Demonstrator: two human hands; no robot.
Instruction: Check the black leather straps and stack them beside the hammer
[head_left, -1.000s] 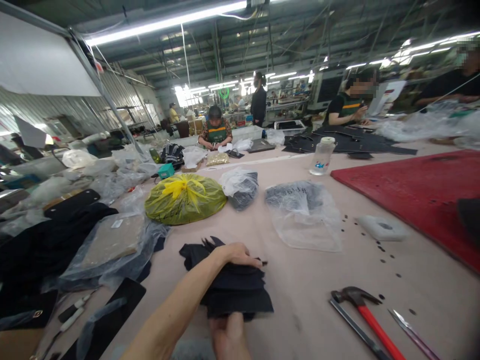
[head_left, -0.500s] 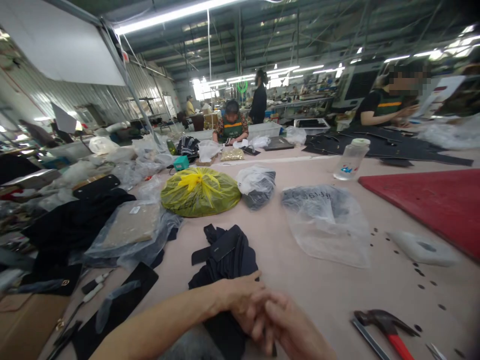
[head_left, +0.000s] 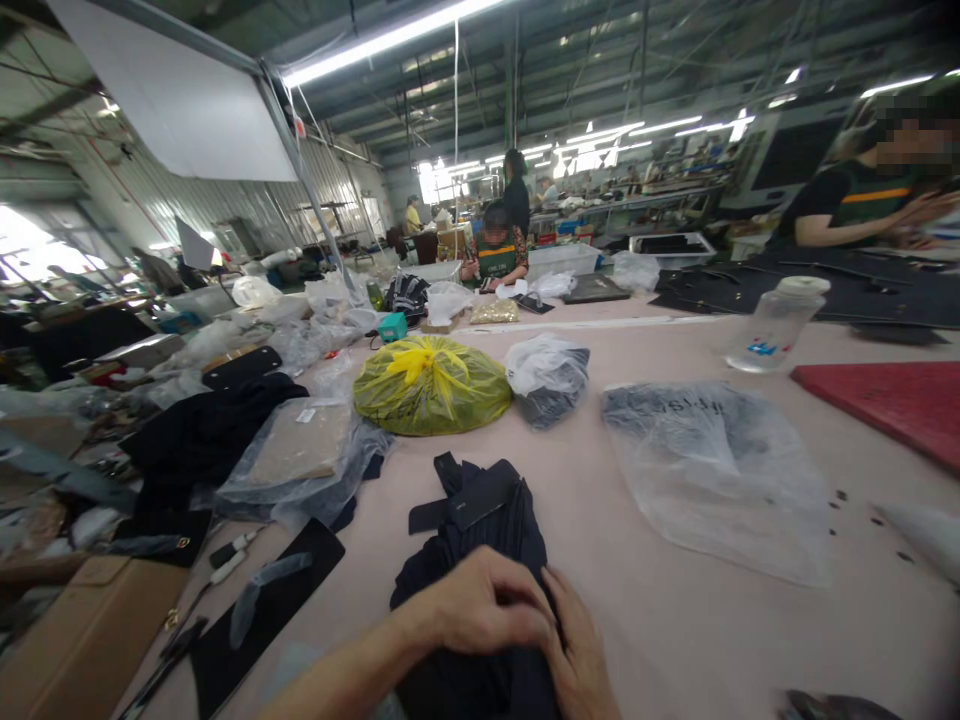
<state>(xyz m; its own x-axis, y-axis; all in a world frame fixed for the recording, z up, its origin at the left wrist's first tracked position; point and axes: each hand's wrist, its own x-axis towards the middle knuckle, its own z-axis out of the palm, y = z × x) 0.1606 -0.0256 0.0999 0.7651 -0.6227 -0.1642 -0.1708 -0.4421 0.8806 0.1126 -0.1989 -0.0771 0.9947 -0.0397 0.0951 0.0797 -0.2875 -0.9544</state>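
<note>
Stack of black cut pieces point(head_left: 480, 520) lies on the pale pink table point(head_left: 600, 560), straight ahead of the person near the front edge, its far end fanned out with one flat strip across the top. Left hand point(head_left: 480, 610) rests on the near part of the stack, fingers bent and close together, tips pressing on the fabric. Right hand point(head_left: 581, 655) lies along the stack's right side, touching the left hand, fingers straight and together; thumb hidden, so grip cannot be told for either hand. Beyond the stack: tied yellow-green plastic bag point(head_left: 431, 385), with a small clear bag of dark pieces point(head_left: 547, 378) just beside it. Large clear plastic bag point(head_left: 712, 470) lies flat to the right. Clear bottle point(head_left: 772, 325) stands near the red board point(head_left: 892, 405).
</note>
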